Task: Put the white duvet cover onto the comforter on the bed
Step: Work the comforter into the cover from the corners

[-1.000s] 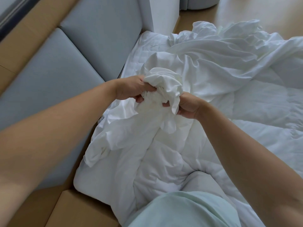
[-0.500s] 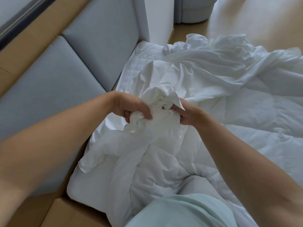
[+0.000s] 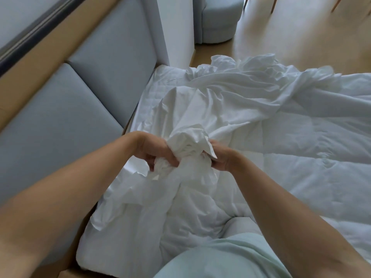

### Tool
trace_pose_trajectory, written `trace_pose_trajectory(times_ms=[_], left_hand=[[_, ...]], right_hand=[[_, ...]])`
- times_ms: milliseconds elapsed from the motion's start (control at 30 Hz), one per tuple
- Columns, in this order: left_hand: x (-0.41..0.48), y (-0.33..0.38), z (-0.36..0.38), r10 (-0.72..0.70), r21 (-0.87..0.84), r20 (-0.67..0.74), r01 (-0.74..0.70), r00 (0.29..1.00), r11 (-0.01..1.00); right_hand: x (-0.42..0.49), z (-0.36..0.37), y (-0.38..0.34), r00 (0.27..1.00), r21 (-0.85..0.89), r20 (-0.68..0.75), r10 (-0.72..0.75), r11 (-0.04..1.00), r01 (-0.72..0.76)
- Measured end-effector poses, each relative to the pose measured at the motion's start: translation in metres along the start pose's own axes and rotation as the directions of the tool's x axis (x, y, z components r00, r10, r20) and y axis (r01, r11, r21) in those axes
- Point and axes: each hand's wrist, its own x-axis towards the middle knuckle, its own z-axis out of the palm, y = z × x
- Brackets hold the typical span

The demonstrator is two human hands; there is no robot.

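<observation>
Mid-frame, the left hand [image 3: 155, 155] and right hand [image 3: 220, 160] both clench a bunched wad of the cover [image 3: 230, 109], which trails crumpled toward the upper right over the quilted comforter [image 3: 313, 167] on the bed [image 3: 94, 249]. Grey padded headboard [image 3: 66, 109] fills the left; wood floor [image 3: 281, 33] and a round pouf [image 3: 218, 21] sit along the top.

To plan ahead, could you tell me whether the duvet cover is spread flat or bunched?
Bunched: the left hand and right hand grip a crumpled wad of the duvet cover.
</observation>
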Motion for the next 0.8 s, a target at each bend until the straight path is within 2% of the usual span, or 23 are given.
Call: trace_pose_trajectory(times_ms=[67,167,267,367,467,633,800], left_hand=[[-0.001,-0.001,-0.004,0.064,-0.011,0.000,-0.064,0.998,0.998],[-0.001,-0.003,-0.007,0.166,-0.084,-0.090,-0.173,0.982,0.981],[0.002,-0.008,-0.003,0.223,-0.053,-0.164,-0.234,0.961,0.971],[0.001,-0.013,0.001,0.270,-0.042,-0.215,-0.285,0.939,0.957],[-0.003,-0.019,-0.002,0.282,-0.118,-0.228,-0.313,0.932,0.942],[-0.002,-0.030,0.000,0.153,-0.229,-0.045,-0.159,0.987,0.960],[-0.003,-0.028,0.006,0.024,-0.086,0.017,-0.022,1.000,0.996]], right_hand=[[-0.002,0.008,0.007,1.000,0.009,-0.002,-0.012,1.000,0.012],[-0.005,0.022,0.017,0.999,0.052,0.038,-0.017,0.999,0.015],[-0.006,0.032,0.024,0.996,0.081,0.086,0.039,0.996,-0.046],[-0.005,0.036,0.021,0.992,-0.071,0.102,0.072,0.995,-0.065],[-0.002,0.039,0.008,0.997,-0.173,0.041,0.068,0.983,-0.060],[0.000,0.030,0.004,0.991,-0.230,-0.129,-0.026,0.973,-0.005],[0.004,0.031,0.013,0.984,-0.159,-0.174,-0.042,0.987,0.014]])
